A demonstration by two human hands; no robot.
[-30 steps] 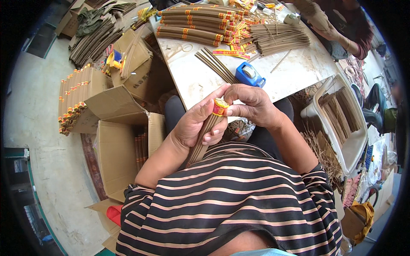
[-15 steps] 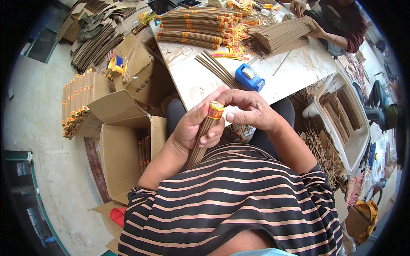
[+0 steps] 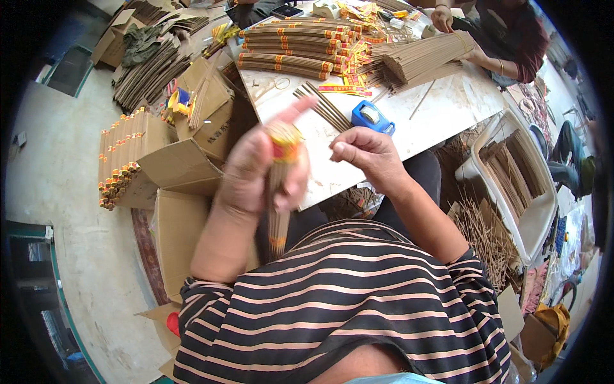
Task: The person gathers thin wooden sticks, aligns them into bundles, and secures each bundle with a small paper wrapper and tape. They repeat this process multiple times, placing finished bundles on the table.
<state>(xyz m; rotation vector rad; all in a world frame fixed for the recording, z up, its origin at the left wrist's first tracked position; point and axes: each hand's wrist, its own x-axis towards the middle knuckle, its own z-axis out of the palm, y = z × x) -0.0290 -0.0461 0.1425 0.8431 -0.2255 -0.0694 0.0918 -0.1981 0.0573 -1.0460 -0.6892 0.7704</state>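
Note:
My left hand (image 3: 252,176) grips a bundle of brown incense sticks (image 3: 279,221) with a yellow and red paper band near its top; the bundle stands almost upright and is motion-blurred. My right hand (image 3: 364,152) hovers just to the right of it, fingers curled, holding nothing that I can see. Both hands are above the near edge of a white table (image 3: 441,105). A blue tape dispenser (image 3: 371,117) lies on the table just beyond my right hand, beside a few loose sticks (image 3: 323,105).
Banded stick bundles (image 3: 288,48) are stacked at the table's far side. Another person's hands (image 3: 448,19) work on loose sticks at the far right. Open cardboard boxes (image 3: 176,192) stand at my left, a white tub of sticks (image 3: 511,173) at my right.
My left hand has lifted the bundle up and to the left. My right hand has let go of it and drawn slightly away to the right.

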